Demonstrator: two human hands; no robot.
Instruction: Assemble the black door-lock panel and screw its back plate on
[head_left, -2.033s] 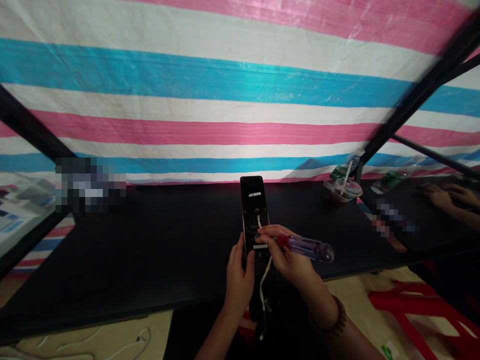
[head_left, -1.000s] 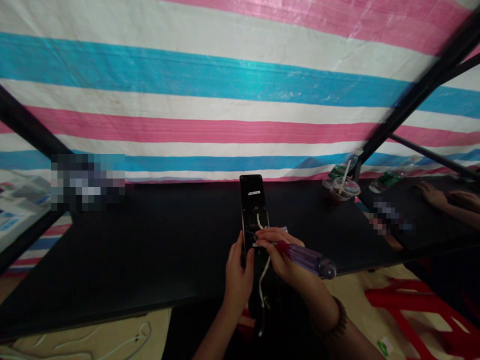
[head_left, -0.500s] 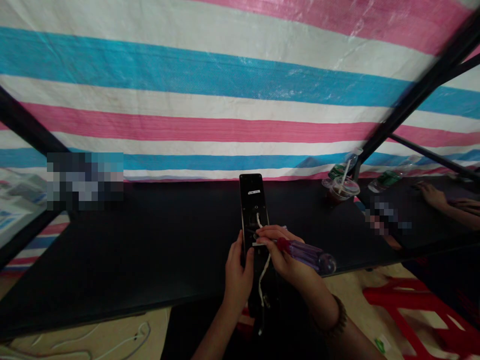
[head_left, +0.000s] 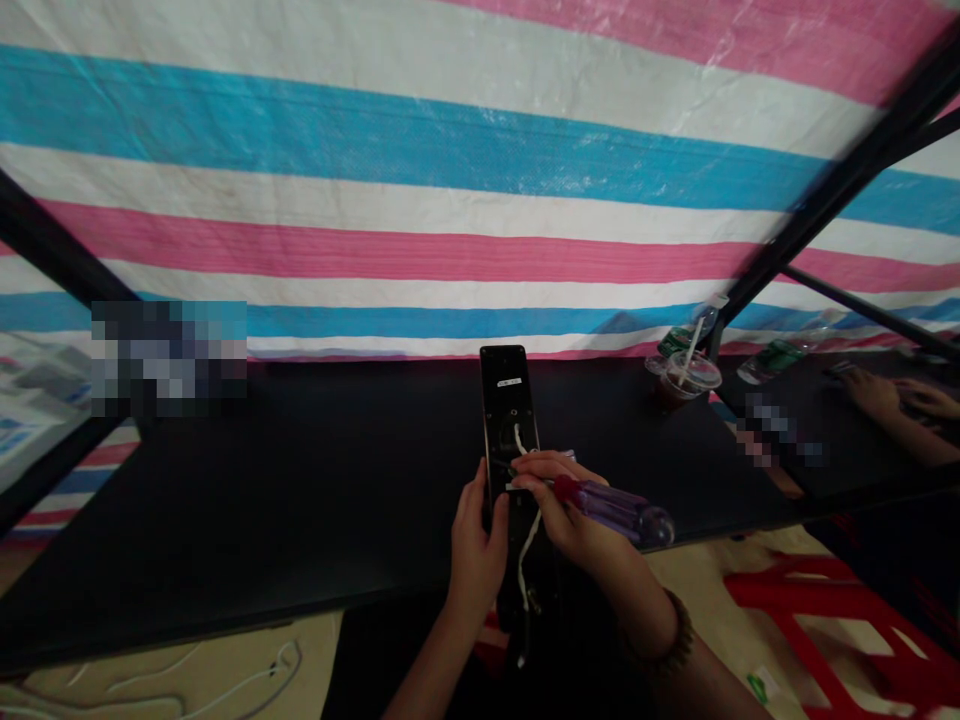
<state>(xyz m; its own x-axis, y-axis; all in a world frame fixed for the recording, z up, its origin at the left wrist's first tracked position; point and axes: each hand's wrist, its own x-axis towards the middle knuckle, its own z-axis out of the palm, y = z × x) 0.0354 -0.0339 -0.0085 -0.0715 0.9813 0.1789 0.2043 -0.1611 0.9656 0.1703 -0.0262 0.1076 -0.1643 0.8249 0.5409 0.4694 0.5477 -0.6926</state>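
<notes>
A long black panel with a white cable lies lengthwise across the front edge of the black table. My left hand grips the panel's left side. My right hand holds a screwdriver with a clear purple handle and red collar, its tip pressed against the panel near the cable. A beaded bracelet is on my right wrist.
A striped pink, blue and white tarp hangs behind the table. A lidded iced drink with a straw and plastic bottles stand at the back right. Another person's hands rest on the neighbouring table. Red plastic stool at lower right.
My hands stay on the panel. The screwdriver handle has shifted slightly, dipping and then levelling. The view has drifted a little.
</notes>
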